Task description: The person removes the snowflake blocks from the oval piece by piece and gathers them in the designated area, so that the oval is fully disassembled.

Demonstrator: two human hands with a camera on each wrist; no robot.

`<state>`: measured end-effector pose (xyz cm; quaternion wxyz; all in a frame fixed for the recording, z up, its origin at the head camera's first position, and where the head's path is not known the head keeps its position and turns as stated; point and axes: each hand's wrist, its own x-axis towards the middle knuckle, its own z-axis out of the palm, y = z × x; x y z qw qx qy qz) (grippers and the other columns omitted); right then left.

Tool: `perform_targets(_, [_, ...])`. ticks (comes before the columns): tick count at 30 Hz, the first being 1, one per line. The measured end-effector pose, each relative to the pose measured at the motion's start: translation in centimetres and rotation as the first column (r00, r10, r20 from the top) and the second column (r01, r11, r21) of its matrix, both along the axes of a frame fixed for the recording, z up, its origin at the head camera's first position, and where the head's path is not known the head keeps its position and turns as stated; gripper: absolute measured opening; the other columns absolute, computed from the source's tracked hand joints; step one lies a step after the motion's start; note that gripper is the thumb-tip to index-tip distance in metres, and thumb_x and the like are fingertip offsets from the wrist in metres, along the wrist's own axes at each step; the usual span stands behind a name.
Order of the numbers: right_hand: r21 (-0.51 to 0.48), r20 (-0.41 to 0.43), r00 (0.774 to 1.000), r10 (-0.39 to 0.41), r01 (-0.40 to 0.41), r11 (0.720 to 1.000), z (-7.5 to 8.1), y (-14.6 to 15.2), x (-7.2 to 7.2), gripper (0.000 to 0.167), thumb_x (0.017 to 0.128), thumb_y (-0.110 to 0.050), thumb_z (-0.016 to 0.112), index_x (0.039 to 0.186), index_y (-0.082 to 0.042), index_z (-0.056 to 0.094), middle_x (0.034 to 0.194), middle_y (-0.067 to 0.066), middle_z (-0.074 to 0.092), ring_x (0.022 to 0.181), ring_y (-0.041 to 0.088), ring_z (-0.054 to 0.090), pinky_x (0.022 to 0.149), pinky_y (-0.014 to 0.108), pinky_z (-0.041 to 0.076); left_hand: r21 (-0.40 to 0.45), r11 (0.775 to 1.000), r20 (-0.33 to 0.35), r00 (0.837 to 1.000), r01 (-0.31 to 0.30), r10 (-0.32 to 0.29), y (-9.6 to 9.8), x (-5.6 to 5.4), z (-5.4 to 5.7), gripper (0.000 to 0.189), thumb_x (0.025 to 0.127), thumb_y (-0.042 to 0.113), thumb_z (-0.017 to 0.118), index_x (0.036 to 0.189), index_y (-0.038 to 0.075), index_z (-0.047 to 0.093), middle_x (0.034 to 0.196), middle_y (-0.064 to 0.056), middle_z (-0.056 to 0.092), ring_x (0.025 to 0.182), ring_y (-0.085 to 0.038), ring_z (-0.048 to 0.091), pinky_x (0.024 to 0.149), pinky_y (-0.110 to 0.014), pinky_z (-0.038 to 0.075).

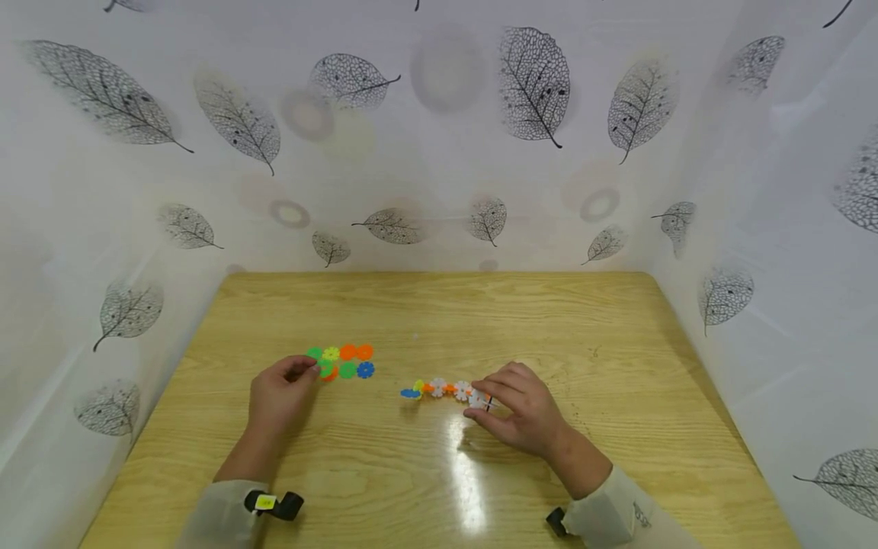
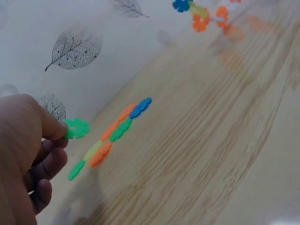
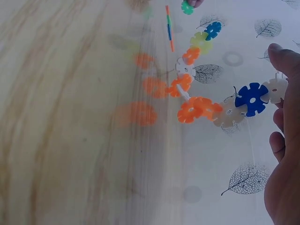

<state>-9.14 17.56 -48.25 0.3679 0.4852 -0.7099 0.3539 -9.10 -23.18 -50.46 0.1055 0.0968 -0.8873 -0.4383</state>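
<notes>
My left hand (image 1: 280, 393) pinches a green snowflake disc (image 2: 77, 128) between thumb and forefinger, just above the loose discs on the left of the table. My right hand (image 1: 524, 408) grips the white end of a chain of interlocked snowflake discs (image 1: 437, 387). In the right wrist view the chain runs from a white disc at the fingers through dark blue (image 3: 252, 99), white, orange and yellow pieces to a blue disc (image 3: 213, 30) at its free end. The fingers hide part of the held end.
Loose discs lie in two short rows by the left hand, among them a blue disc (image 1: 366, 370), a yellow disc (image 1: 331, 353) and an orange disc (image 1: 365, 351). The wooden table (image 1: 549, 320) meets a leaf-patterned white curtain (image 1: 439, 152) at its back and sides.
</notes>
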Motion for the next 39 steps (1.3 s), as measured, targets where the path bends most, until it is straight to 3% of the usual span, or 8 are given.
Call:
perform_targets(9, [0.002,-0.008,1.000,0.004,-0.004,1.000,0.0,0.0,0.1,0.038,0.085,-0.030,0.088,0.106,0.000,0.077,0.092,0.007,0.075,0.075,0.018,0.067,0.070,0.036,0.053,-0.052,0.998,0.060,0.997,-0.036,0.039,-1.1,0.0,-0.3,0.018,0.098,0.022,0.071,0.108,0.008,0.078,0.099,-0.008,0.075,0.090,-0.020,0.065,0.076,-0.024,0.049])
perform_targets(21, [-0.003,-0.017,1.000,0.013,-0.013,1.000,0.1,0.0,0.2,0.040,0.081,-0.028,0.091,0.106,0.000,0.078,0.092,0.008,0.076,0.075,0.018,0.067,0.069,0.036,0.053,-0.106,0.993,0.082,0.995,-0.055,0.064,-2.0,-0.3,-0.8,0.020,0.099,0.022,0.069,0.109,0.007,0.078,0.098,-0.009,0.075,0.089,-0.024,0.067,0.078,-0.036,0.051])
perform_targets(39, [-0.003,-0.019,1.000,0.025,-0.025,1.000,0.2,0.1,0.1,0.038,0.086,-0.030,0.088,0.106,0.000,0.078,0.092,0.008,0.076,0.075,0.018,0.067,0.068,0.035,0.053,-0.193,0.981,0.165,0.986,-0.001,0.033,-2.3,-1.1,-0.5,0.030,0.098,0.030,0.068,0.110,0.005,0.079,0.097,-0.010,0.077,0.089,-0.028,0.070,0.079,-0.045,0.053])
